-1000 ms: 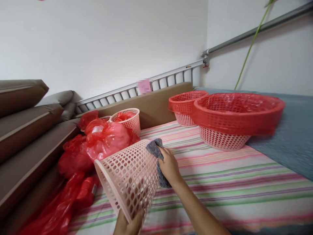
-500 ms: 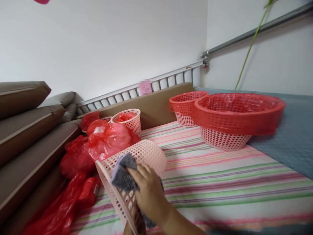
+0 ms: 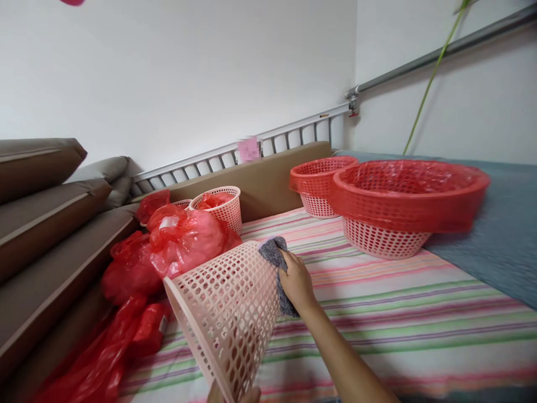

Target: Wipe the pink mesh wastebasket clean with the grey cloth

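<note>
Pressing grey cloth (image 3: 274,258) against pale-pink perforated basket (image 3: 226,308) base.

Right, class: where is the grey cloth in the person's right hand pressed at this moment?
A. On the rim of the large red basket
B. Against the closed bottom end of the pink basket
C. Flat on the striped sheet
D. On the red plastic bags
B: the right hand presses the grey cloth against the far, closed end of the tilted pink basket.

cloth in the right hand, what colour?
Grey cloth, pressed to the pink basket; head view.
</note>
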Tool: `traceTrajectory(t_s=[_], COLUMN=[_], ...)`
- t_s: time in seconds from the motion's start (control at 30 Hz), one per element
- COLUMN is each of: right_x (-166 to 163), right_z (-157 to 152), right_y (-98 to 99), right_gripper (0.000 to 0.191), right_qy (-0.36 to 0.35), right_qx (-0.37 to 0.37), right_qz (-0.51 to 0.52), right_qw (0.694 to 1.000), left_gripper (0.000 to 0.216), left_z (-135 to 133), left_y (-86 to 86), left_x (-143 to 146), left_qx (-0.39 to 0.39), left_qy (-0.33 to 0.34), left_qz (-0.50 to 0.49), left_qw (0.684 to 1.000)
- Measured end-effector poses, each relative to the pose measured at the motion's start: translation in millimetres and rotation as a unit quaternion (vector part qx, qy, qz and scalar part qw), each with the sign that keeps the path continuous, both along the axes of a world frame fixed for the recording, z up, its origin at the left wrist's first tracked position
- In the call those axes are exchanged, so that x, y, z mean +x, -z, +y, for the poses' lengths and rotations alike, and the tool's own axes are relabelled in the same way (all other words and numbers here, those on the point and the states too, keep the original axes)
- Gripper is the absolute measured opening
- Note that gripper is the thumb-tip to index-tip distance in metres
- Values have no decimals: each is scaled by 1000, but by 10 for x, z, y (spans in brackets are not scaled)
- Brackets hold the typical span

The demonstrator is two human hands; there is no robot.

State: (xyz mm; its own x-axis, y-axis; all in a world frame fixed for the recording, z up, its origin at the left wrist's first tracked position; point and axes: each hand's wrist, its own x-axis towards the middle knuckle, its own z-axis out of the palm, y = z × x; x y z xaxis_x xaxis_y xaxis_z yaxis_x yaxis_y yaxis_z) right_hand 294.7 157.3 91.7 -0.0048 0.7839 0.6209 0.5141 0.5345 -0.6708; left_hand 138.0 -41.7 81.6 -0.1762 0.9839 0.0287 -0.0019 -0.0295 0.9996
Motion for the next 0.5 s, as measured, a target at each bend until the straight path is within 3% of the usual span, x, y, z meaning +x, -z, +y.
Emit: traceTrajectory(t_s=[0.17,0.3,0.4,0.5], right_x=[-56,-143,-269,-386], right_z=[-63,-286,-661,-1100], right_y=[-42,-216,-423,-602], right_gripper=[64,47,42,45], right_qy=[-15,-67,-140,-234], right_qx=[27,8,17,21], right_qz=[26,-2,6,11], right_qw=[999,998,990,972], left_gripper=[70,51,43,41], left_z=[57,40,51,53], left_y=[-276,-167,-99,-150], left_x=[144,122,89,91], left_qx=[1,-33,-25,-6], left_qy=[-50,-74,-87,-68], left_qz=[-5,56,64,78], left_qw=[999,995,994,995])
